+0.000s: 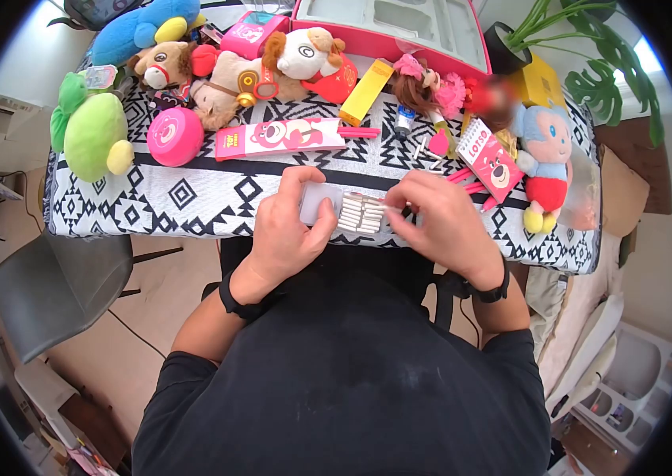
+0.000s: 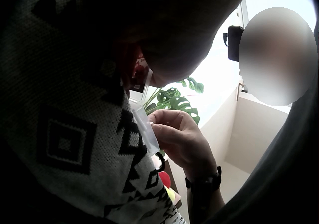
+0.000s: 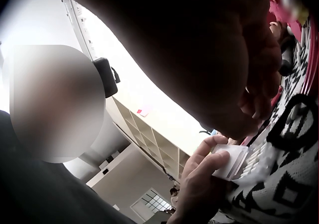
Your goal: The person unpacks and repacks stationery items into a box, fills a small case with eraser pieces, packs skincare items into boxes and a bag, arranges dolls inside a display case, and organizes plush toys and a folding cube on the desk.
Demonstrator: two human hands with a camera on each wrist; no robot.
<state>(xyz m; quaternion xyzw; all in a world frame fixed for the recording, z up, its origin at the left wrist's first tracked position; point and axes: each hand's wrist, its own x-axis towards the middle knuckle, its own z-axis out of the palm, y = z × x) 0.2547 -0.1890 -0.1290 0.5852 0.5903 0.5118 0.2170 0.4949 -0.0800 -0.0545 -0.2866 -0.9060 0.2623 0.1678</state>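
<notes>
My left hand (image 1: 288, 226) grips a clear plastic case (image 3: 233, 161) by its frosted lid (image 1: 318, 203), thumb on top. Several short white sticks (image 1: 361, 215) lie side by side in rows in the open part of the case. At the right end of those rows, my right hand (image 1: 443, 226) has thumb and forefinger together, pinching a small white stick largely hidden by the fingertips. In the left wrist view the right hand (image 2: 177, 137) is right at the case's edge. The case is held low over the table's front edge.
Loose white sticks (image 1: 420, 148) lie on the patterned cloth (image 1: 185, 198) beyond the right hand. Farther back are a pink bear box (image 1: 280, 136), a round pink case (image 1: 175, 136), a notepad (image 1: 495, 163), plush toys (image 1: 94, 127) and a large open pink box (image 1: 399, 44).
</notes>
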